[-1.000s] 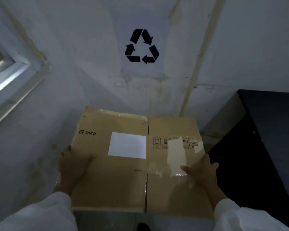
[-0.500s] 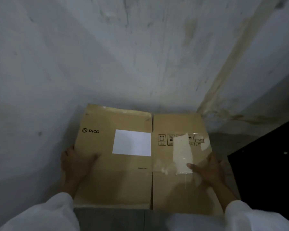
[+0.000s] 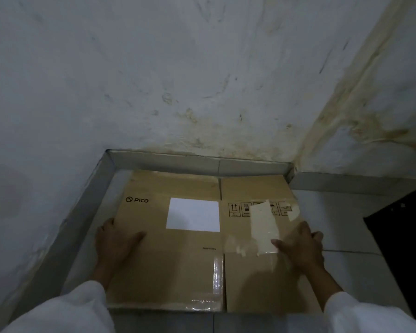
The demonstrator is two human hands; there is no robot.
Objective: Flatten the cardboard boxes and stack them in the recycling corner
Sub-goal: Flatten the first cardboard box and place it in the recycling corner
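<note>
Stained whitewashed walls (image 3: 178,80) meet in a corner, grey skirting (image 3: 168,159) running along their base, pale tiled floor (image 3: 341,227) below. We see a flattened cardboard box (image 3: 183,265) lying in that corner, its far edge close to the far skirting, its left edge near the left skirting with a strip of floor showing between. Whether it rests fully flat on the tiles or is a little lifted at the near end, we cannot tell.

Our left hand (image 3: 114,246) grips the box's left edge about midway along, thumb on top pointing right, fingers curled around the edge. Our right hand (image 3: 300,248) holds the right edge the same way, thumb on top pointing left, fingers wrapped over the side. Both hands are closed on the cardboard, white sleeves (image 3: 65,311) near the bottom of the view.

On the box top: PICO logo (image 3: 137,200) far left, white blank label (image 3: 193,214) right of it, handling symbols (image 3: 240,209) on the right panel, partly covered by a peeling strip of tape (image 3: 264,227) that reaches the right thumb. Clear glossy tape (image 3: 217,282) runs along the centre seam at the near end. Dark object (image 3: 404,236) at far right, well apart from the box; too dim to identify.
</note>
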